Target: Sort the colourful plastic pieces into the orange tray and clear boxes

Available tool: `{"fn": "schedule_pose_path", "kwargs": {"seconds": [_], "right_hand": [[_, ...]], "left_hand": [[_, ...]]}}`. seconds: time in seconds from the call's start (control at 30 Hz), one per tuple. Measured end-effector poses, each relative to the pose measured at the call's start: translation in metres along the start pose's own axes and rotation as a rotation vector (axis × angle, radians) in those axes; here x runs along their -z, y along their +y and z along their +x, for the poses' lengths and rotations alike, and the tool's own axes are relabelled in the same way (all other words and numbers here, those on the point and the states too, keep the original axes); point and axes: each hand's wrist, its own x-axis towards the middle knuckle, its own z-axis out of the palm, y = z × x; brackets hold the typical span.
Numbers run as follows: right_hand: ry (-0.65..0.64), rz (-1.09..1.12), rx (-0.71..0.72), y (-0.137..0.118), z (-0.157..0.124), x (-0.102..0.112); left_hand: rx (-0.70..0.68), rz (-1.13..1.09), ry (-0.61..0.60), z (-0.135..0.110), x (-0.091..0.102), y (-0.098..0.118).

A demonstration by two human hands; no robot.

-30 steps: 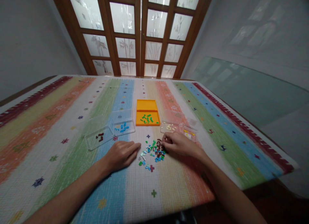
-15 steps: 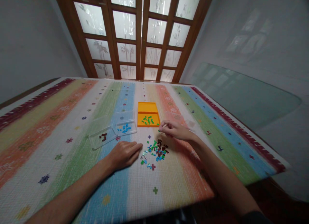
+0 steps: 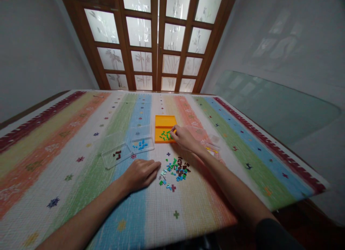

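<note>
My right hand [image 3: 182, 137] reaches over the near half of an open orange box [image 3: 165, 121]. Its thumb and forefinger are pinched at small green building bricks [image 3: 165, 135] lying in the box, on what looks like one green brick, largely hidden by the fingertips. My left hand [image 3: 142, 174] rests palm down on the tablecloth, fingers extended and holding nothing. Its fingertips lie just left of a loose pile of small brown, blue and green building bricks [image 3: 179, 169].
Left of the orange box stand a clear case [image 3: 153, 148] with blue bricks and another clear case [image 3: 107, 168] with brown bricks. Yellow pieces [image 3: 212, 150] lie in a clear case behind my right forearm. A striped tablecloth [image 3: 91, 149] covers the table.
My right hand has moved left and away from me, from the box's near right corner to over the green bricks inside. The yellow pieces have come into view. My left hand stays put.
</note>
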Motion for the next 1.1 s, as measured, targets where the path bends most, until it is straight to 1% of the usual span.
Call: {"fn": "schedule_pose_path", "kwargs": {"seconds": [0.1, 0.27, 0.33, 0.47, 0.53, 0.63, 0.7, 0.77, 0.83, 0.93, 1.0, 1.1], "right_hand": [[-0.007, -0.092, -0.012, 0.002, -0.002, -0.004], [-0.041, -0.155, 0.003, 0.005, -0.004, -0.002], [-0.062, -0.143, 0.026, 0.006, -0.006, 0.002], [-0.102, -0.034, 0.122, 0.014, -0.017, 0.017], [-0.151, 0.016, 0.166, 0.019, -0.026, 0.025], [-0.293, 0.104, 0.206, 0.023, -0.044, 0.031], [-0.381, 0.161, 0.214, 0.021, -0.055, 0.030], [-0.428, 0.162, 0.233, 0.018, -0.063, 0.025], [-0.430, 0.112, 0.273, 0.015, -0.067, 0.020], [-0.376, 0.027, 0.341, 0.012, -0.068, 0.017], [-0.360, 0.013, 0.374, 0.011, -0.068, 0.016], [-0.381, 0.044, 0.397, 0.013, -0.067, 0.014]], "left_hand": [[-0.002, 0.006, -0.014, 0.000, 0.000, 0.001], [-0.012, 0.014, -0.026, 0.000, 0.000, 0.000], [-0.017, 0.018, -0.023, 0.000, 0.000, 0.000], [-0.008, 0.013, -0.017, 0.000, 0.001, 0.001], [-0.001, 0.011, -0.017, 0.001, 0.001, 0.001], [0.002, 0.007, -0.019, 0.001, 0.000, 0.001], [-0.005, 0.006, -0.017, 0.000, 0.000, 0.001], [-0.013, 0.008, -0.016, 0.000, 0.000, 0.001], [-0.012, 0.009, -0.017, 0.000, 0.000, 0.001], [-0.008, 0.008, -0.014, 0.000, 0.000, 0.001], [-0.011, 0.012, -0.017, 0.000, -0.001, 0.001], [-0.012, 0.025, -0.026, 0.000, -0.001, 0.001]]}}
